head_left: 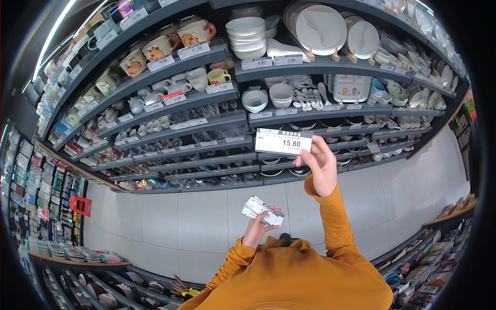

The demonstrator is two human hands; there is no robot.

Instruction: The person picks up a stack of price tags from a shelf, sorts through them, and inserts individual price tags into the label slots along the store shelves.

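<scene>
Pinched between the fingers and thumb of my right hand is a single price tag printed "15.80", raised in front of the lower shelves. Lower down, over the floor, my left hand is closed around a small fanned stack of price tags. The top tag of that stack is partly covered by my thumb. Just above the raised tag stand stacked bowls and a row of white spoons on a shelf.
Grey shelves ahead carry mugs, white bowls, plates and glassware. Tiled floor lies below. Packaged goods hang at the left near a red stool-like object. More stocked shelves flank me on both sides.
</scene>
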